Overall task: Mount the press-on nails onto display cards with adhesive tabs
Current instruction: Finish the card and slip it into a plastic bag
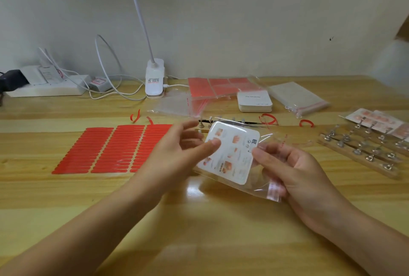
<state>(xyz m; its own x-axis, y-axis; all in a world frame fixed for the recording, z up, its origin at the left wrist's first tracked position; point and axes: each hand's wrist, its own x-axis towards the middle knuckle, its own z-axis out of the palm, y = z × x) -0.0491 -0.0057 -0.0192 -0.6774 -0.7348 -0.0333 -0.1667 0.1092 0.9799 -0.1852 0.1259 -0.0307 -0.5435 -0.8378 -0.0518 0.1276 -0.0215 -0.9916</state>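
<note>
Hands at the centre of the frame hold a printed display card (230, 152) sheathed in a clear plastic sleeve (261, 178) above the wooden table (199, 231). The left hand (177, 154) pinches the card's left edge, thumb on its face and fingers behind; the right hand (294, 171) grips the sleeve's open, red-striped end at lower right, fingers curled round the film. The card is white with rounded corners and shows small orange-pink pictures beside fine print too small to read. It is judged light and fairly stiff, best taken by its edges; the sleeve is thin, slippery and easily creased, so a firm pinch near its mouth suits it. Sheets of red adhesive tabs (106, 149) lie flat at left of centre. Wooden racks of metal nail stands (363, 149) sit at right.
</note>
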